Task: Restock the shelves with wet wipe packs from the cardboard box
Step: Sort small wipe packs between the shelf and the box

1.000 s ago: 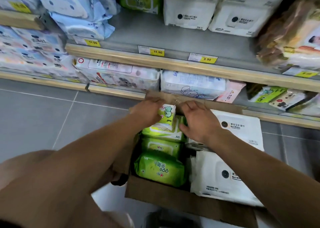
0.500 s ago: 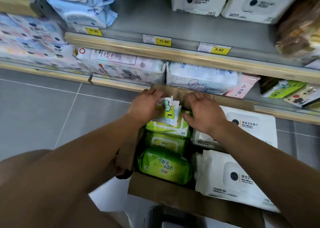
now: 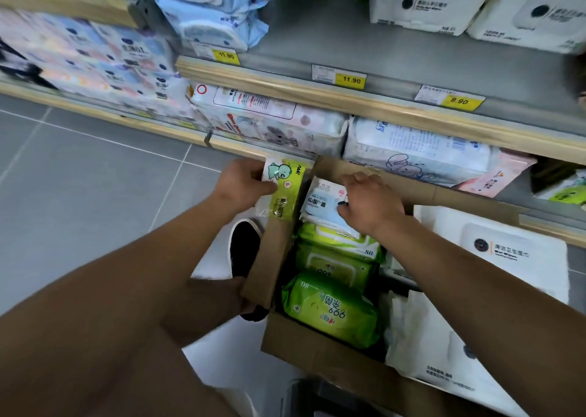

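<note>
- Grey tile floor [image 3: 79,188], wood-edged shelves [image 3: 364,105] already crowded with packs.
- Left hand [image 3: 244,183] clamped on green-striped wipe pack [image 3: 283,188], just outside cardboard box [image 3: 276,258].
- Right hand [image 3: 369,204] fingers curled onto white pack [image 3: 322,202] inside box, above green packs [image 3: 333,308].
- Black shoe [image 3: 242,247] beside box flap.

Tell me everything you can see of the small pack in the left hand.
The small pack is a slim white soft-film pouch with a yellow-green band and a green cartoon figure. The left hand grips its left side, holding it upright and slightly tilted over the box's left flap, outside the box, just below the bottom shelf edge.
</note>
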`<state>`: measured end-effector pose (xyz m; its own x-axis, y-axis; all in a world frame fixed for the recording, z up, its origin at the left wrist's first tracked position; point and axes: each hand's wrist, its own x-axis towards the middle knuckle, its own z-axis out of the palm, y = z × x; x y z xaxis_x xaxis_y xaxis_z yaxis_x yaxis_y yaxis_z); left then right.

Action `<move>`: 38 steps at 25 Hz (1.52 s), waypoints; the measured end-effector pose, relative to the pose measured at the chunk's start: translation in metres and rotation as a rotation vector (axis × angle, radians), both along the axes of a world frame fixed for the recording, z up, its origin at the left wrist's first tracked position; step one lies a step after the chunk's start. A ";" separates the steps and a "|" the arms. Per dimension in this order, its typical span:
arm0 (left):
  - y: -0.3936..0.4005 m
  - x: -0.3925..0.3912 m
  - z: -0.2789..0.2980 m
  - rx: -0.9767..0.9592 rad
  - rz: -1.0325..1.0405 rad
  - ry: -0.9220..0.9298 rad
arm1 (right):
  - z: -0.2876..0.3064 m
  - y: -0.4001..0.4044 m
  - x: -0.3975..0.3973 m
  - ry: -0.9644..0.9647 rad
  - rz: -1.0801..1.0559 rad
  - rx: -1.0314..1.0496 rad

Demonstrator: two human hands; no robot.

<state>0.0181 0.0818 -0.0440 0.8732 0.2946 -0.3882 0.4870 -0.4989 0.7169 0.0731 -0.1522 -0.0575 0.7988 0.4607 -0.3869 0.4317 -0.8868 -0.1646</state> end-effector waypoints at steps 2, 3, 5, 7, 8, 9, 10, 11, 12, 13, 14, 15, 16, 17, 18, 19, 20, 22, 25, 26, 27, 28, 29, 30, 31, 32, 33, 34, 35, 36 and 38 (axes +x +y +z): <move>0.003 -0.003 -0.003 -0.044 0.033 -0.013 | -0.011 0.005 0.004 0.011 -0.006 -0.063; 0.004 -0.003 -0.004 -0.052 0.035 -0.016 | -0.015 0.007 0.005 0.001 -0.012 -0.082; 0.005 -0.001 -0.005 -0.075 0.045 -0.013 | -0.019 0.007 0.003 -0.072 -0.043 -0.089; 0.004 -0.002 -0.001 -0.103 0.052 -0.020 | -0.016 0.009 -0.001 -0.176 -0.086 -0.074; 0.004 -0.002 0.000 -0.111 0.052 -0.025 | -0.012 0.009 -0.003 -0.203 -0.125 -0.044; 0.002 -0.004 0.007 -0.115 0.054 -0.032 | -0.006 0.008 -0.004 -0.195 -0.181 0.007; 0.000 -0.005 0.012 -0.121 0.053 -0.050 | 0.001 0.007 -0.005 -0.154 -0.249 0.075; -0.004 -0.007 0.020 -0.133 0.052 -0.066 | 0.008 0.004 -0.005 -0.097 -0.318 0.147; -0.007 -0.009 0.027 -0.144 0.053 -0.081 | 0.016 -0.002 -0.006 -0.041 -0.380 0.216; -0.014 -0.011 0.038 -0.162 0.054 -0.098 | 0.026 -0.010 -0.008 0.004 -0.431 0.287; -0.021 -0.012 0.046 -0.179 0.052 -0.120 | 0.037 -0.019 -0.010 0.042 -0.470 0.362; -0.029 -0.012 0.056 -0.198 0.044 -0.142 | 0.049 -0.029 -0.012 0.066 -0.502 0.438; -0.040 -0.010 0.064 -0.206 0.037 -0.167 | 0.063 -0.043 -0.015 0.080 -0.535 0.506; -0.053 -0.008 0.073 -0.214 0.028 -0.186 | 0.077 -0.059 -0.019 0.084 -0.564 0.561; -0.069 -0.006 0.083 -0.227 0.015 -0.217 | 0.091 -0.078 -0.022 0.081 -0.605 0.591; -0.087 -0.003 0.093 -0.240 -0.005 -0.239 | 0.104 -0.100 -0.026 0.066 -0.643 0.600; -0.107 0.000 0.101 -0.261 -0.033 -0.258 | 0.116 -0.122 -0.030 0.040 -0.672 0.602; -0.148 0.007 0.113 -0.298 -0.081 -0.262 | 0.135 -0.166 -0.038 -0.034 -0.701 0.609; -0.213 0.018 0.122 -0.317 -0.150 -0.259 | 0.151 -0.232 -0.050 -0.107 -0.765 0.616; -0.237 0.022 0.121 -0.316 -0.178 -0.261 | 0.151 -0.256 -0.053 -0.125 -0.793 0.596; -0.260 0.026 0.120 -0.312 -0.212 -0.259 | 0.149 -0.281 -0.056 -0.149 -0.825 0.563; -0.283 0.030 0.116 -0.314 -0.245 -0.246 | 0.145 -0.305 -0.058 -0.168 -0.865 0.527; -0.304 0.034 0.111 -0.317 -0.278 -0.225 | 0.139 -0.327 -0.061 -0.182 -0.899 0.493; -0.322 0.037 0.105 -0.309 -0.304 -0.201 | 0.133 -0.346 -0.063 -0.184 -0.923 0.464; -0.339 0.039 0.100 -0.291 -0.333 -0.188 | 0.126 -0.362 -0.065 -0.183 -0.929 0.432; -0.358 0.043 0.093 -0.263 -0.369 -0.183 | 0.119 -0.380 -0.067 -0.183 -0.934 0.407; -0.376 0.046 0.085 -0.227 -0.410 -0.187 | 0.111 -0.396 -0.066 -0.185 -0.945 0.388; -0.393 0.049 0.078 -0.177 -0.449 -0.196 | 0.101 -0.412 -0.065 -0.187 -0.964 0.377; -0.409 0.053 0.071 -0.130 -0.483 -0.209 | 0.090 -0.427 -0.063 -0.182 -0.995 0.380; -0.424 0.057 0.063 -0.096 -0.499 -0.218 | 0.079 -0.441 -0.060 -0.174 -1.032 0.389; -0.448 0.068 0.045 -0.070 -0.492 -0.225 | 0.056 -0.463 -0.049 -0.161 -1.082 0.405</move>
